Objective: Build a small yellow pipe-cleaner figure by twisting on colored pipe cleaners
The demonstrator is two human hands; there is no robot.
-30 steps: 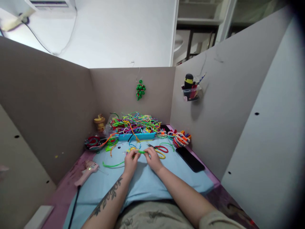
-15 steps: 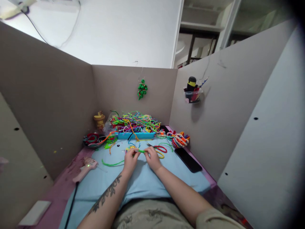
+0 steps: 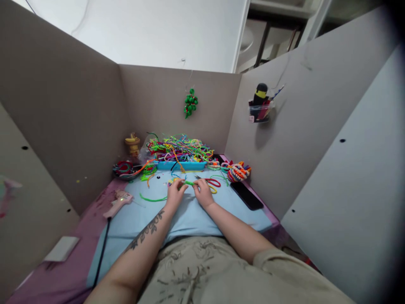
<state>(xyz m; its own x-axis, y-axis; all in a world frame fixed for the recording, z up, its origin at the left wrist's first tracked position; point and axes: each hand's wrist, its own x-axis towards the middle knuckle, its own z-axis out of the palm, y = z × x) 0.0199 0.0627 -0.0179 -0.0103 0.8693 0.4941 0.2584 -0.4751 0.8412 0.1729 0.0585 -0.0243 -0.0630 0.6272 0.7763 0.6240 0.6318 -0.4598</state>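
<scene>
Between my two hands a short piece of bright green cord is held over the blue cloth. My left hand pinches its left end with thumb and fingers. At the other end, my right hand closes its fingertips on it. A longer green strand trails leftward over the cloth from beside my left hand. Just beyond my right hand lie scissors with red and yellow handles, partly covered by the hand. Small yellow pieces lie behind my left fingers.
A blue tray heaped with colourful cords stands at the back. A pink glue gun with a black cable lies left. To the right are a phone and a bundle of braided cords. Grey panels enclose three sides.
The view has tilted down, so the table sits higher in the picture. My hands stay together at the green cord, with only a slight shift of the fingers.
</scene>
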